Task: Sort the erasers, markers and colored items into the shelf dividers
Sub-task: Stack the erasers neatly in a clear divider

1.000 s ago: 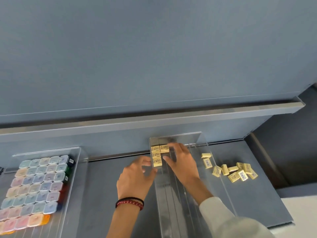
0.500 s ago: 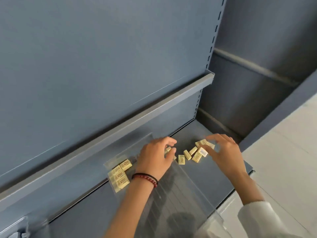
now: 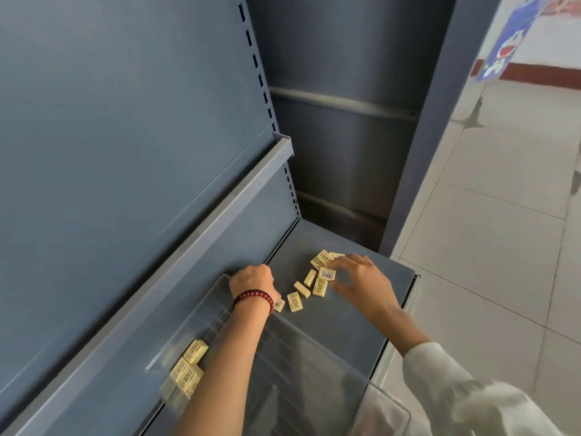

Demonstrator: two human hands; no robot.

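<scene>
Right hand, just right of clear divider: fingers half curled, pinching barcoded eraser among loose erasers. Left hand at divider's far end, fingers hidden, grip unclear. Stacked erasers inside divider.

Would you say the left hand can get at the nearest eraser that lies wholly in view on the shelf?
Probably yes: that eraser lies bare on the shelf close beside the left hand, with nothing over it; the right hand is farther along.
</scene>
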